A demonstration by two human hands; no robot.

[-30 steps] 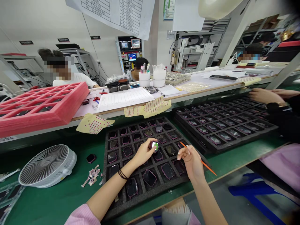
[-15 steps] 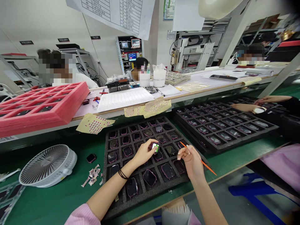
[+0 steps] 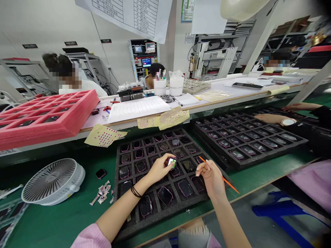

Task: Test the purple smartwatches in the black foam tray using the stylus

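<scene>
My left hand [image 3: 160, 169] is closed on a small smartwatch body [image 3: 171, 163] whose lit screen shows white and green, the thumb lying across its face. It is held above a dark foam tray [image 3: 155, 215] with rows of square pockets, most holding watch bodies with dark screens, such as the watch [image 3: 165, 195] near the front. My right hand [image 3: 210, 175] grips a thin orange pointed stick [image 3: 230, 185] that runs through the fingers, its upper end toward the left hand. The stick and the lit watch are apart.
A white fan [image 3: 53, 181] stands left, near a lone watch [image 3: 100, 173] and a heap of paper scraps [image 3: 102, 193]. Another foam tray [image 3: 248, 137] lies right, with a co-worker's hand [image 3: 270, 118] over it. A shelf edge [image 3: 129, 127] and a pink foam tray [image 3: 74, 117] rise beyond.
My hands, the lit watch and the orange stick stay almost still. The co-worker's hands at the right shift slightly, and a person behind the shelf at the left moves their head a little.
</scene>
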